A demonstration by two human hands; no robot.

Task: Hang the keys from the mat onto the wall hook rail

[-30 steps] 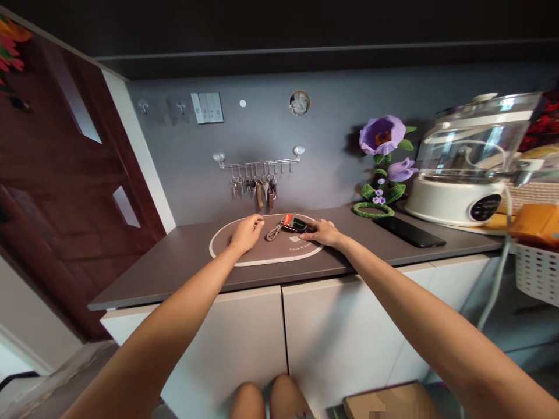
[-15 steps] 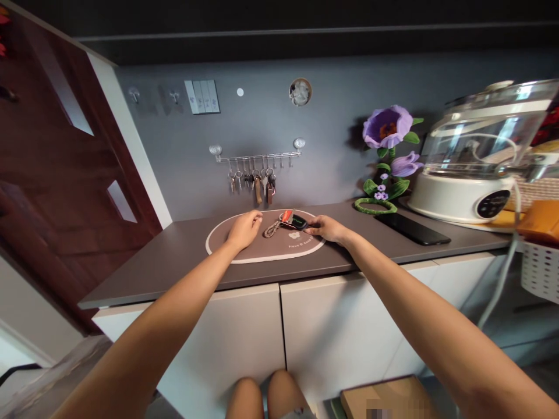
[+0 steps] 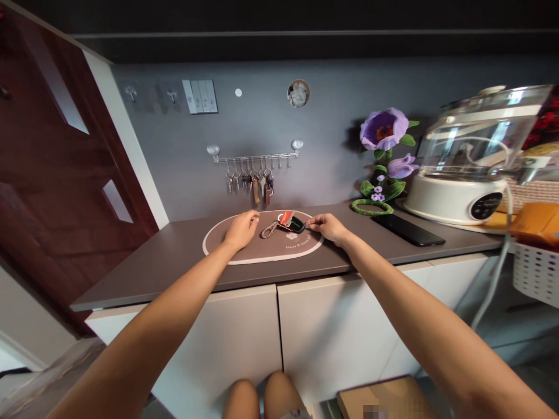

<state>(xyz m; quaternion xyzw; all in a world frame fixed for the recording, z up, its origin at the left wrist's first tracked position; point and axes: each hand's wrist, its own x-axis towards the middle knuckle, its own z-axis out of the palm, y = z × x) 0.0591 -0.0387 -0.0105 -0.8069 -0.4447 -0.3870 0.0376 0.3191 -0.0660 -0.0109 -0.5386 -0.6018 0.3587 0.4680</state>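
Note:
A bunch of keys lies on the brown oval mat (image 3: 262, 250): a black key fob (image 3: 297, 225), a red-and-silver tag (image 3: 286, 219) and a braided loop (image 3: 269, 231). At the fob's right end is my right hand (image 3: 328, 227), thumb and fingers pinched together. Whatever is between these fingertips is too small to make out. My left hand (image 3: 242, 230) rests on the mat left of the braided loop, apart from it. Its fingers are curled in, and nothing shows in them.
Several keys (image 3: 255, 185) hang from a clear hook rail (image 3: 255, 157) on the wall. To the right are a black phone (image 3: 408, 229), a purple flower ornament (image 3: 384, 131) and a white appliance with a clear top (image 3: 454, 198). The counter's front edge (image 3: 248, 282) runs below my hands.
My right hand's fingertips have drawn slightly back from the fob, which now shows more of its right end. My left hand stays in place. The whole view has shifted a little.

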